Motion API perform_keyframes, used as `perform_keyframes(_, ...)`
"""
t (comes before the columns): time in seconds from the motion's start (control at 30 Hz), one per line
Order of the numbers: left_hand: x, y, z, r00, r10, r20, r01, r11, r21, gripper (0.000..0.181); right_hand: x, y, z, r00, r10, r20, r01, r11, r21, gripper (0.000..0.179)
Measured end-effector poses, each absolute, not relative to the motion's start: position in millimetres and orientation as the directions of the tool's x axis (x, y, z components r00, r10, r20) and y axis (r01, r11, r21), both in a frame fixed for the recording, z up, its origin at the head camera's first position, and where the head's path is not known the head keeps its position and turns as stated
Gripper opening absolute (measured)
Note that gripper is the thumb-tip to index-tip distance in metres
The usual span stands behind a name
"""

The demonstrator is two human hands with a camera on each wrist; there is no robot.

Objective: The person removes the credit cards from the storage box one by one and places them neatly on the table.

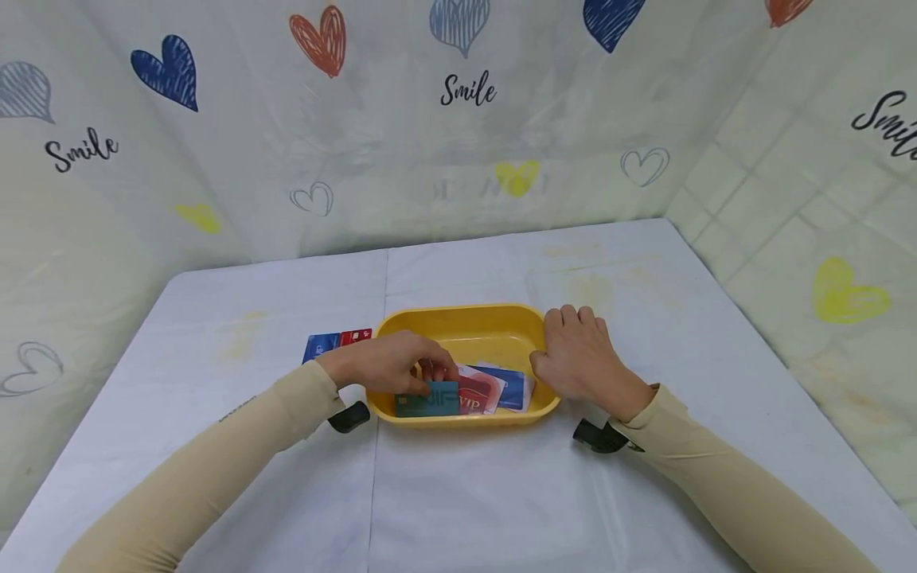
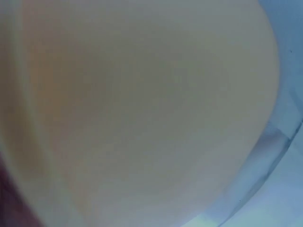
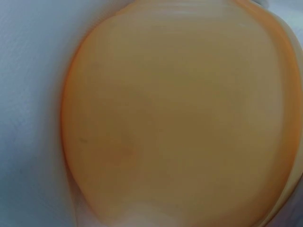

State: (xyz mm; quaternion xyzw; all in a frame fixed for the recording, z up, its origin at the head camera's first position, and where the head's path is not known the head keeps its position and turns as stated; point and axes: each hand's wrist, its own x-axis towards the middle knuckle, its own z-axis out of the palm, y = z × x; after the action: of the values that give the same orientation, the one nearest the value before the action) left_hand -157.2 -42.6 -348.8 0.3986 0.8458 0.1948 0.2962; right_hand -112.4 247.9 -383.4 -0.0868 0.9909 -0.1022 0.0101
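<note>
A yellow tray (image 1: 458,422) with rounded corners sits on the white-covered table. Inside it, along the near side, lie a green card (image 1: 427,406), a red card marked VIP (image 1: 473,395) and a blue card (image 1: 513,390), overlapping one another. My left hand (image 1: 394,362) reaches over the tray's left end and pinches the green card at its top edge. At the other end, my right hand (image 1: 582,358) grips the tray's rim, thumb toward the inside. The tray's yellow wall (image 3: 175,113) fills the right wrist view. A blurred beige surface (image 2: 151,104) covers most of the left wrist view.
Just left of the tray, a blue card (image 1: 319,345) and a red card (image 1: 356,337) lie on the table (image 1: 473,501), partly behind the left forearm. A curtain (image 1: 387,143) printed with hearts and "Smile" hangs behind the table and along its sides.
</note>
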Motion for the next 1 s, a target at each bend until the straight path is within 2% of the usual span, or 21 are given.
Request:
perform_keyframes(0.23, -155, -45, -346, -0.498, 0.796, -0.345, 0.568, 0.6, 0.563, 0.034, -112, 248, -383, -0.984, -0.175, -0.002, -0.171, 0.962, -0.211, 0.022)
perform_keyframes(0.57, -150, -47, -341, -0.546, 0.755, -0.364, 0.523, 0.646, 0.556, 0.036, -112, 248, -383, -0.985, -0.174, 0.007, -0.172, 0.964, -0.203, 0.021)
perform_keyframes(0.77, -148, -49, -338, -0.545, 0.761, -0.352, 0.535, 0.639, 0.553, 0.038, -112, 248, -384, -0.984, -0.178, 0.013, -0.177, 0.963, -0.205, 0.02)
perform_keyframes(1.0, -146, -51, -334, -0.548, 0.76, -0.349, 0.531, 0.639, 0.557, 0.032, -112, 248, -384, -0.983, -0.181, 0.011, -0.18, 0.962, -0.207, 0.021)
